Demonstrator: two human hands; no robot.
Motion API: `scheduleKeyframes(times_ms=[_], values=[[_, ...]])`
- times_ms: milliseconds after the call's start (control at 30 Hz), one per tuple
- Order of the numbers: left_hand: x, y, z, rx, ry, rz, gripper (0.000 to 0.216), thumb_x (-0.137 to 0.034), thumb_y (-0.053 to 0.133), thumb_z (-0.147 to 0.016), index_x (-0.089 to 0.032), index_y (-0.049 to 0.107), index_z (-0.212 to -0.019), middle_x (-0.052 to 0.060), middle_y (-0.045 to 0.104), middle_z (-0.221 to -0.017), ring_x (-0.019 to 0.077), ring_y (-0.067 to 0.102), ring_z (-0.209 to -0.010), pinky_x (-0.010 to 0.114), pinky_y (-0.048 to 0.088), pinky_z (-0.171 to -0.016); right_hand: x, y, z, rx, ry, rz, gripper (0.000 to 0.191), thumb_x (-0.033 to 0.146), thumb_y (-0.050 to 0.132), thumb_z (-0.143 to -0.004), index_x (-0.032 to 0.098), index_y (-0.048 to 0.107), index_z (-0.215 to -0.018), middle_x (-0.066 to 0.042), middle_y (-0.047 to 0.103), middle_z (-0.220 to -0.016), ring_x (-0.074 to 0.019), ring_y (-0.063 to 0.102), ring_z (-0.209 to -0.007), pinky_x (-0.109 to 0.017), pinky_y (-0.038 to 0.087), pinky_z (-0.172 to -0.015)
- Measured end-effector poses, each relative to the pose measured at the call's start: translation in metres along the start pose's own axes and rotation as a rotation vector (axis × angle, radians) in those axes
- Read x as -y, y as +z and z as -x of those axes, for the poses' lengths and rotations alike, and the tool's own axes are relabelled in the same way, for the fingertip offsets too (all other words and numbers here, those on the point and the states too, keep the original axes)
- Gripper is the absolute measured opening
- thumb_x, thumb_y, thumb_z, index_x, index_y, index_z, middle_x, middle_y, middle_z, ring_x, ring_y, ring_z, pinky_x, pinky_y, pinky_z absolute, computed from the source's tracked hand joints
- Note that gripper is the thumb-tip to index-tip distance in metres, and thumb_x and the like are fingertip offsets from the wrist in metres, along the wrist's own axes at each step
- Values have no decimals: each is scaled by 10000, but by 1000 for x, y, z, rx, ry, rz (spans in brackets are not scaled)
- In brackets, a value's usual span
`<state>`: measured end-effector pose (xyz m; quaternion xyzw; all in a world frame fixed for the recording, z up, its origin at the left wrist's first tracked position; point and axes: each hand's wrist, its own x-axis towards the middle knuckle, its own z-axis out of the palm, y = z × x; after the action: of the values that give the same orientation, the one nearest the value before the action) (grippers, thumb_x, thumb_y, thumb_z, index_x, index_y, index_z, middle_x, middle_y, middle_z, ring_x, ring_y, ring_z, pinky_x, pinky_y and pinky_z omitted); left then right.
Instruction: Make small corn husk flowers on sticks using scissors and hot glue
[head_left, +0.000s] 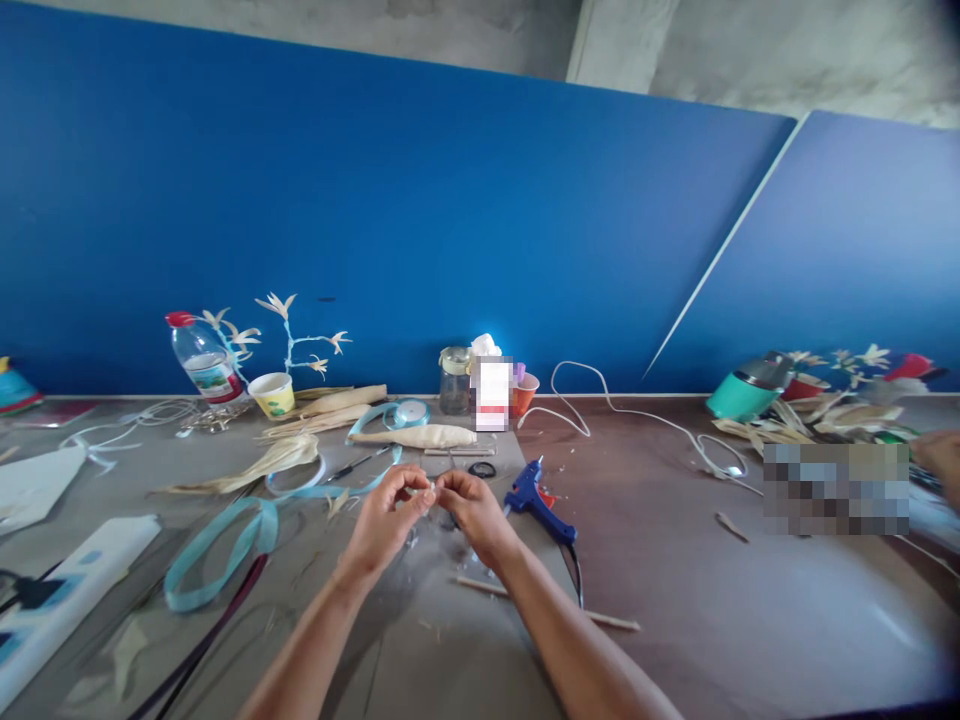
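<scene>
My left hand (pixel 390 520) and my right hand (pixel 469 505) meet above the table, fingertips pinched together on a tiny pale piece that I cannot make out. Light blue ribbon (pixel 225 545) loops across the table to the left of my left hand, running back to a ribbon spool (pixel 411 412). A blue glue gun (pixel 534 492) lies just right of my right hand. Dried corn husks (pixel 270 462) and a rolled husk (pixel 416 436) lie behind my hands. Scissors (pixel 480 468) show just beyond my fingers.
At the back stand a plastic bottle (pixel 204 362), a yellow cup (pixel 273 394), a glass jar (pixel 454 380) and an orange cup (pixel 525 392). A white cable (pixel 637 412) runs right. Another person's hand (pixel 939 458) works at far right beside husk flowers (pixel 847 362). A blue partition (pixel 375 220) backs the table.
</scene>
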<state>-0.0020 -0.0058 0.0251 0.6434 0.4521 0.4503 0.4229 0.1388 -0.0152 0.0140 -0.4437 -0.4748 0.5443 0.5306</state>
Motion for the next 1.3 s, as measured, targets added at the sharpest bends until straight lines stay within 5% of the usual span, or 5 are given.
scheduleKeyframes(times_ms=[333,733,867,1033,1300], values=[[1,0,-1,0,96,-113,176,-297,499,-751,-174,564,-643,46,592,-849,169,547,-845,236,417,-732,-1,0,1,75,-7,6,256,404,624,-651,158,572,-604,40,443,-553,-82,340,-528,-216,269,-525],[1,-1,-1,6,11,-59,238,-367,476,-772,-171,590,-701,16,607,-736,143,539,-688,233,409,-653,0,1,1,49,65,-79,184,294,669,-591,150,556,-569,62,443,-513,-67,332,-500,-215,239,-515],[13,-8,-6,-83,-19,-307,277,-397,445,-793,-171,596,-741,20,605,-663,156,550,-649,241,392,-619,-4,-5,-5,-110,62,-153,161,281,662,-578,153,564,-581,56,479,-515,-69,351,-494,-218,252,-517],[28,-6,-13,-18,-142,-824,329,-355,384,-822,-179,633,-699,69,636,-796,175,583,-736,274,384,-676,-1,-14,-10,-289,9,-160,126,248,649,-559,154,567,-545,56,466,-497,-74,349,-500,-224,260,-525],[29,12,-13,19,-220,-1016,368,-544,480,-707,-195,598,-699,62,618,-832,239,564,-861,382,322,-799,5,-23,-8,-349,-39,-205,109,226,633,-572,154,563,-531,46,476,-496,-77,365,-494,-227,277,-525]])
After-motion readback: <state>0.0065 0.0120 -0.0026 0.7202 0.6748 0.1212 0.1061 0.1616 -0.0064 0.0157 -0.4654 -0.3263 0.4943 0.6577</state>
